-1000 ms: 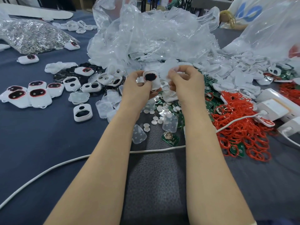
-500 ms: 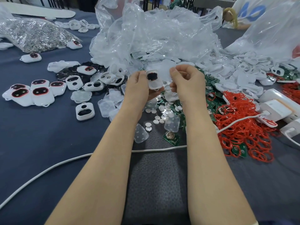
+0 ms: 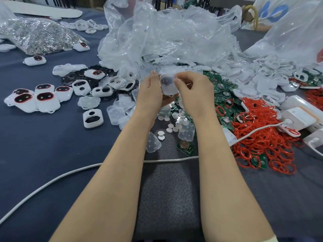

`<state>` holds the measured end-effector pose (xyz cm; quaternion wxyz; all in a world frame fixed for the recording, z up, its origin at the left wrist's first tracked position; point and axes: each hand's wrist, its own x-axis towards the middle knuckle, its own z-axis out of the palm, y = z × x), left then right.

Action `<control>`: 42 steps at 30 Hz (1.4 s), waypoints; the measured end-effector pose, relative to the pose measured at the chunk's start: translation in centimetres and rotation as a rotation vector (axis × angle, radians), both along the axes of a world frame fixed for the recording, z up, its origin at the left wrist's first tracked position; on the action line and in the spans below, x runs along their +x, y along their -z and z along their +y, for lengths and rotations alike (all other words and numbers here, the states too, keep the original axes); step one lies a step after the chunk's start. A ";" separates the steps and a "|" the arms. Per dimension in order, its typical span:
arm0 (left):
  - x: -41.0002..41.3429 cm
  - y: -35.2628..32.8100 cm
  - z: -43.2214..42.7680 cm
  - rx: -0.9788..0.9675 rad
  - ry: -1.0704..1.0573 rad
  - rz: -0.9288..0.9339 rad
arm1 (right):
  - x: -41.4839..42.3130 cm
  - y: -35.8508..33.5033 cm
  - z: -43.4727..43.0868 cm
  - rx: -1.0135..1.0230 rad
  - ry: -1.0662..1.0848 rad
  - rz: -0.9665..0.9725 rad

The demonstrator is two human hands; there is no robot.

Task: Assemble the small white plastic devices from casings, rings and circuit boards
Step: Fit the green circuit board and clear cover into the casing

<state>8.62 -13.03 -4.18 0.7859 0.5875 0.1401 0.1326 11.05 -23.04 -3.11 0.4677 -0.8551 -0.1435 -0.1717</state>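
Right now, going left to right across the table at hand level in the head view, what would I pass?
Finished devices → empty casing → left hand → held casing → right hand → green circuit boards → red rings → white charger.

Glossy white plastic casing [image 3: 168, 84], crinkled clear plastic bags [image 3: 167, 35], matt blue cloth [image 3: 43, 145].

White cable [image 3: 166, 160], crumpled plastic bags [image 3: 166, 32]
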 end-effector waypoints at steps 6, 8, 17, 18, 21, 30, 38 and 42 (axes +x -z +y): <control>-0.3 -0.3 0.0 -0.056 0.027 -0.029 | 0.1 0.0 -0.2 0.088 0.004 0.019; -0.2 -0.3 0.0 -0.039 0.026 -0.024 | 0.2 -0.1 -0.2 0.092 -0.006 0.020; -0.5 -0.3 0.0 -0.042 0.033 -0.008 | 0.0 0.3 0.2 0.050 0.000 0.004; -0.5 -0.4 0.0 -0.051 0.037 -0.006 | 0.0 0.4 0.3 0.045 0.002 -0.006; -0.4 -0.4 -0.1 -0.069 0.045 -0.013 | 0.0 0.4 0.4 0.020 0.012 -0.038; -0.6 -0.6 -0.1 -0.029 0.041 -0.001 | 0.1 0.6 0.5 0.009 0.063 -0.069; -0.4 0.2 0.1 0.147 0.063 -0.011 | 0.1 0.7 0.6 0.011 0.077 -0.072; -0.3 0.5 0.3 0.194 0.075 -0.023 | 0.1 0.8 0.7 0.008 0.082 -0.062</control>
